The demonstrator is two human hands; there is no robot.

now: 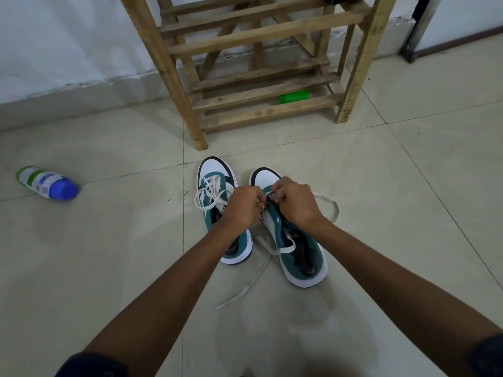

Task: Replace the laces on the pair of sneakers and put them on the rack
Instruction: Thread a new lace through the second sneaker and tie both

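Two green, white and black sneakers stand side by side on the tiled floor, toes pointing at the rack. The left sneaker (211, 175) has its white lace tied in a bow. Over the front eyelets of the right sneaker (302, 257), my left hand (243, 206) and my right hand (295, 204) both pinch its white lace (330, 206). One lace end loops out to the right; the other trails across the floor toward me. The wooden rack (261, 74) stands just beyond the shoes.
A green cylinder (294, 97) lies under the rack's lowest shelf. A white bottle with a blue cap (47, 183) lies on its side on the floor at the left. A wall runs behind the rack, and a dark door frame (416, 36) stands at the far right.
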